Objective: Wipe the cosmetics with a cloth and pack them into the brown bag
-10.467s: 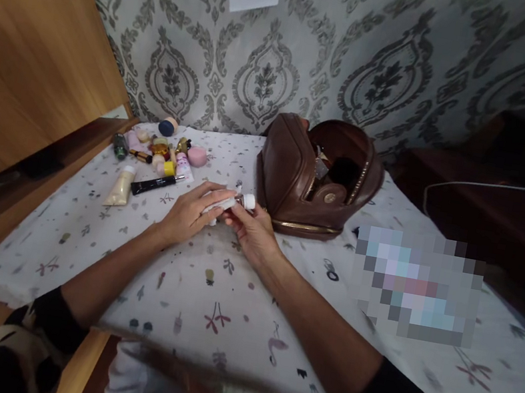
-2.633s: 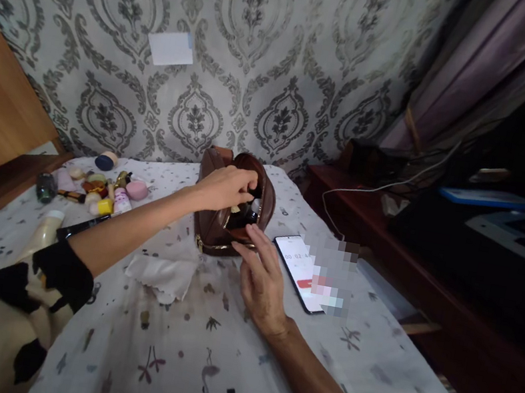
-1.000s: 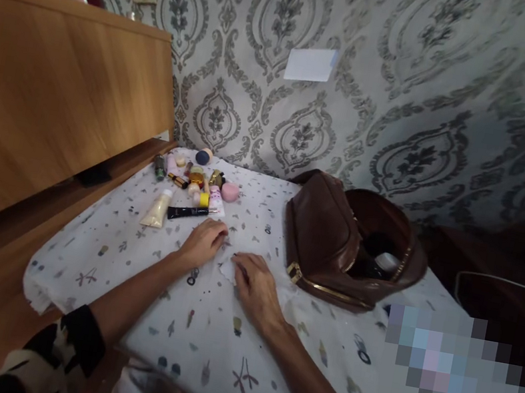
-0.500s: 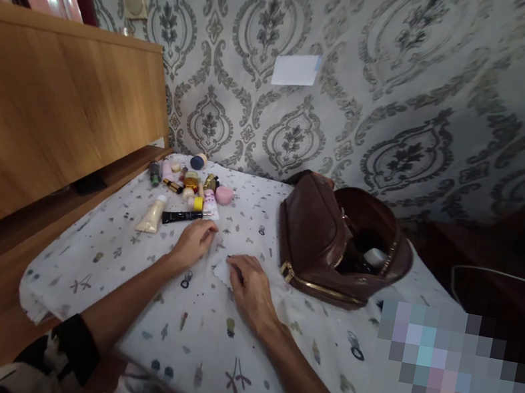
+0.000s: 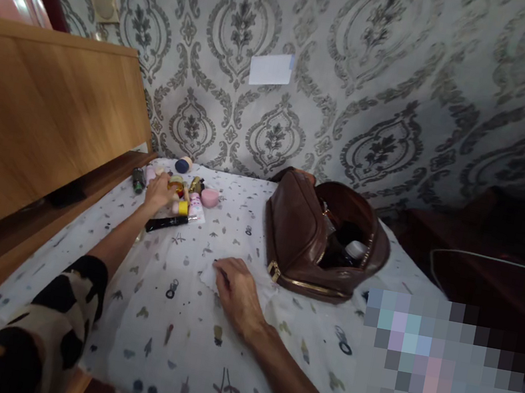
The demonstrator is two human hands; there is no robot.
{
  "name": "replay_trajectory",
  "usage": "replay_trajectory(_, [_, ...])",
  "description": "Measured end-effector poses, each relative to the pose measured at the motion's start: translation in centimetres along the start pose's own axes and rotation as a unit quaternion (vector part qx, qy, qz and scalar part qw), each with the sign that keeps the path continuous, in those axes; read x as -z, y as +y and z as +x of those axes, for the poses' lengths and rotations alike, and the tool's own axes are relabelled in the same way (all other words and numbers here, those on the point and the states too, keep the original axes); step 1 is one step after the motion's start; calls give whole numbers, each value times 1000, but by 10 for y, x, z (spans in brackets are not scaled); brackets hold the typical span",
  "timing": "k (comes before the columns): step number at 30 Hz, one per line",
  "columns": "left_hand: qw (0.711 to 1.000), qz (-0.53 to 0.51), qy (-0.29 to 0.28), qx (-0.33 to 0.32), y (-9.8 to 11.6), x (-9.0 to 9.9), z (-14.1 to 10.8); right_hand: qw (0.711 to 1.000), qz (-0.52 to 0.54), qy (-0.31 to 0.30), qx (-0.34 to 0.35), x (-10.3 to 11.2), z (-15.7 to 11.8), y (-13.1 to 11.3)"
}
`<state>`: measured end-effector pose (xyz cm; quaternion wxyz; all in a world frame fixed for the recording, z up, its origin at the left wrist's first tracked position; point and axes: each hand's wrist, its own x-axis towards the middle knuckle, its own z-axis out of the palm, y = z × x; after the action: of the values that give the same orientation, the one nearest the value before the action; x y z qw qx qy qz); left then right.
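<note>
My left hand [image 5: 158, 194] reaches into a cluster of cosmetics at the back left, its fingers apart beside an amber jar [image 5: 175, 186]. Close around it lie a dark green bottle [image 5: 138, 180], a yellow-capped container [image 5: 181, 208], a pink and white tube [image 5: 196, 205] and a round pink case [image 5: 210, 198]. A black tube [image 5: 167, 223] lies just in front. My left forearm mostly covers a cream tube. Near the middle of the bed-like surface, my right hand [image 5: 238, 294] rests with curled fingers on a thin white piece [image 5: 210, 277], perhaps a wipe.
A brown leather bag [image 5: 296, 223] stands unzipped at the right, with a white-capped item [image 5: 355, 249] inside. Patterned white cloth [image 5: 175, 344] covers the surface. A wooden cabinet [image 5: 45, 131] borders the left, and a papered wall [image 5: 294, 19] rises behind. The lower right is blurred out.
My left hand has moved from beside the black tube to the cosmetics farther back and left. My right hand stays on the white piece. The view has shifted slightly.
</note>
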<state>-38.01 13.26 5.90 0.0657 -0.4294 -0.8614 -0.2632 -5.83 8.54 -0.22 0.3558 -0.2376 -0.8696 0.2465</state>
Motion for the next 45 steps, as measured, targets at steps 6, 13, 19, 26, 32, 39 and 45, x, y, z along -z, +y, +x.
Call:
replay_trajectory(6, [998,57,-24,-4,0,-18,13,1000,-1,10,8,1,0,1])
replay_trajectory(13, [995,78,-59,-20,-5,-21,22,1000,8,7,6,0,0,2])
replay_trajectory(19, [991,50,-102,-71,-16,-12,28,1000,2,-2,9,0,1,3])
replay_trajectory(26, [986,-17,-91,-139,-28,-6,18,1000,-3,10,19,0,1,2])
replay_trajectory(32, [991,-67,-19,-115,-50,-9,-3,1000,-4,-7,6,2,1,1])
replay_trajectory(39, [991,-95,39,90,-104,14,27,1000,3,-15,-7,1,2,2])
replay_trajectory(45, [976,-109,33,187,-132,22,38,1000,10,-17,-8,3,2,0])
